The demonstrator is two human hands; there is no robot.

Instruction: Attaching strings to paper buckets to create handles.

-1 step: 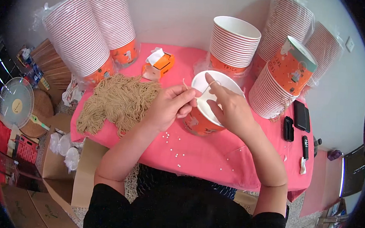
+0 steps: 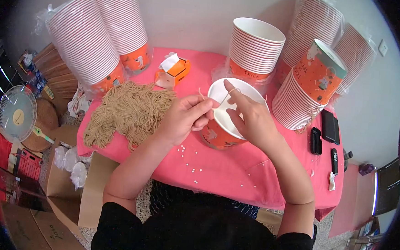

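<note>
Over the open mouth of a white-lined orange paper bucket (image 2: 223,138), a thin pale cord (image 2: 225,98) stretches between my hands. My left hand (image 2: 188,114) pinches the cord between thumb and forefinger, a short end sticking up. In my right hand (image 2: 254,119), the cord runs over the raised index finger; the thumb is held apart and the other fingers are partly hidden. The bucket stands upright on a pink-covered table (image 2: 220,172). A large heap of tan cords (image 2: 130,111) lies to the left of the bucket.
Tall wrapped bucket stacks (image 2: 84,40) stand back left, with more stacks (image 2: 256,50) behind and at right (image 2: 297,103). An orange box (image 2: 178,71) sits behind the cords. Small white beads (image 2: 192,170) dot the front. A black phone (image 2: 330,127) and a knife-like tool (image 2: 334,160) lie right.
The bucket has shifted very slightly left beneath my hands. My hands and the cord look almost the same.
</note>
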